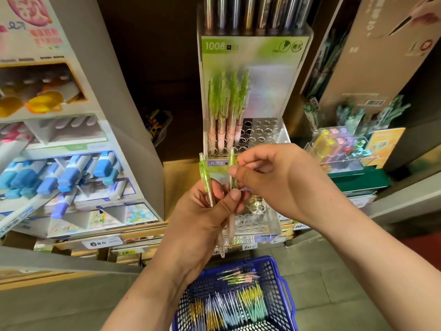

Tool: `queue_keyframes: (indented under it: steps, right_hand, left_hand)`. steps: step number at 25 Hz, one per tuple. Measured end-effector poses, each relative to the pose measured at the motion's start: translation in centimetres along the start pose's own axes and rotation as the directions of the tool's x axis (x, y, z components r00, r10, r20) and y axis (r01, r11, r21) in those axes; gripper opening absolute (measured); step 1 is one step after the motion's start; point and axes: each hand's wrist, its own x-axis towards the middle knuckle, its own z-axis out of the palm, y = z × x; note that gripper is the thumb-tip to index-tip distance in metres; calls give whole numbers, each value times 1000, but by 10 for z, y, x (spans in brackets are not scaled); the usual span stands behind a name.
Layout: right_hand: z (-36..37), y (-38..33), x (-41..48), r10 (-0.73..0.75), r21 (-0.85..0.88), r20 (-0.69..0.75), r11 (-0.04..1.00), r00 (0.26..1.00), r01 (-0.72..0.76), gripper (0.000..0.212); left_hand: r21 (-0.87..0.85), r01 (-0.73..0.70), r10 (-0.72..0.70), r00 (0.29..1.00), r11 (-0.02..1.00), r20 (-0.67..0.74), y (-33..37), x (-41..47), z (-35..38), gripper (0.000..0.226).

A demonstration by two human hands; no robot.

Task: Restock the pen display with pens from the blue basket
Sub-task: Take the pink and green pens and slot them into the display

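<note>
A small bundle of translucent pens with lime-green clips and pale pink grips [207, 185] is being gripped upright in the left hand [202, 218], with fingers and thumb curled round the barrels. The green top of 1 pen in that bundle is being pinched between the thumb and fingertips of the right hand [281, 180]. Both hands are being held just in front of the clear acrylic pen display with rows of round holes [265, 131]. At least 4 matching green-and-pink pens [226, 108] are being stored upright in its left-hand holes. A green backing card [253, 56] printed "1008" is being shown above them, and a small lilac label [216, 163] reading "K35" is being shown on the display's front edge. Below the hands, on the floor, many more pens [241, 304] are being carried in the blue plastic mesh basket [272, 275]. Shelf price tags reading "6.90" [97, 243] and "7.90" [249, 246] are being displayed along the shelf edge.
</note>
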Motion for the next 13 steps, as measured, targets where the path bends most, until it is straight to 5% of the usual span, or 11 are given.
queue_keyframes:
  steps: [3, 6, 9, 13]
  right_hand:
    - [-8, -5, 3, -41, 67, -20, 997, 999, 42, 7]
    - [-35, -14, 17, -121, 163, -236, 973, 964, 162, 6]
    - [-57, -25, 34, -202, 127, -461, 949, 864, 290, 15]
    - [-52, -27, 43, -313, -2, -473, 935, 824, 354, 12]
  left_hand:
    - [-156, 7, 4, 998, 988, 68, 1, 3, 0, 7]
    - [-260, 46, -31, 998, 965, 62, 2, 6, 0, 9]
    - [-195, 104, -94, 994, 975, 60, 1, 1, 2, 13]
    - [-70, 108, -107, 994, 992, 23, -1, -2, 3, 25]
